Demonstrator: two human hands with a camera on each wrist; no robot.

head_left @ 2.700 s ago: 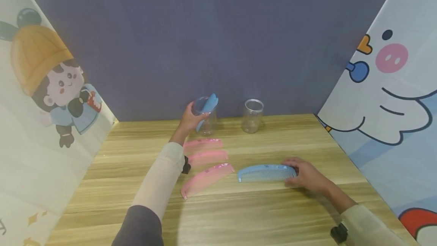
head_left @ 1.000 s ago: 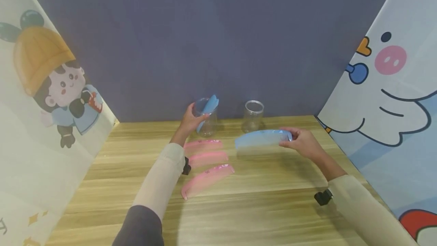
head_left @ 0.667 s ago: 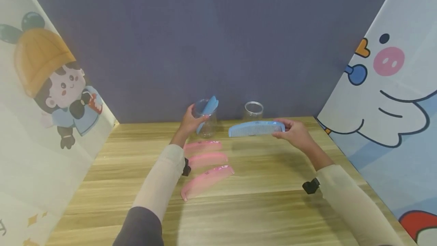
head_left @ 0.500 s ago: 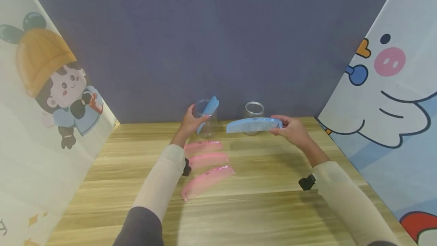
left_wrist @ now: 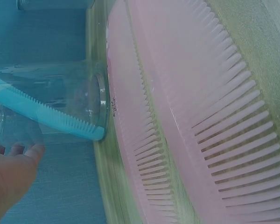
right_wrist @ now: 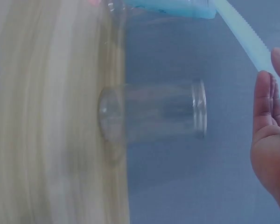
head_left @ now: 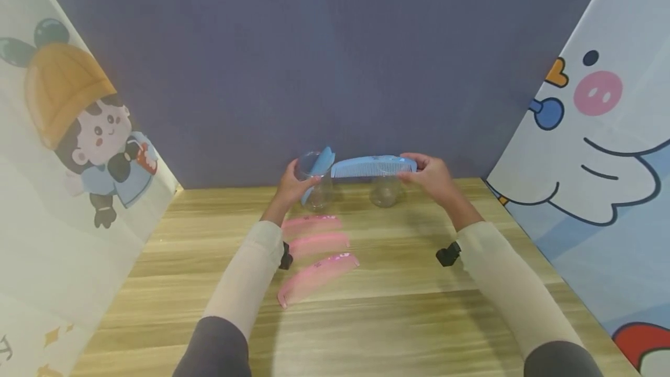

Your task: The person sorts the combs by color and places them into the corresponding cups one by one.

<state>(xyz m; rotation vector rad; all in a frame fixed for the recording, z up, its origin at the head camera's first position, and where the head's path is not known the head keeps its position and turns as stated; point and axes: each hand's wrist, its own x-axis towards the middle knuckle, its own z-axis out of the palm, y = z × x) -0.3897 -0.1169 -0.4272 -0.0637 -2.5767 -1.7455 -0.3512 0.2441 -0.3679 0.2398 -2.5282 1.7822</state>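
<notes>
At the back of the wooden table my left hand (head_left: 287,194) grips a clear plastic jar (head_left: 320,199), fingers around its side. Inside that jar a blue comb (left_wrist: 51,112) leans at a slant, its top sticking out past the rim. My right hand (head_left: 435,182) pinches another blue comb (head_left: 369,166) by one end, teeth down and roughly level. This comb is raised, overlapping the top of a second clear jar (right_wrist: 154,112) in the head view. Its far end is close to the first jar's rim.
Several pink combs (head_left: 318,275) lie in a loose column in front of the left jar, below my left forearm. A dark panel (head_left: 335,63) stands right behind the jars, and printed side panels (head_left: 602,150) flank the wooden table (head_left: 398,330).
My right hand has lifted the blue comb from the table and carried it back and to the left, up to the jar tops. The left hand has stayed on its jar.
</notes>
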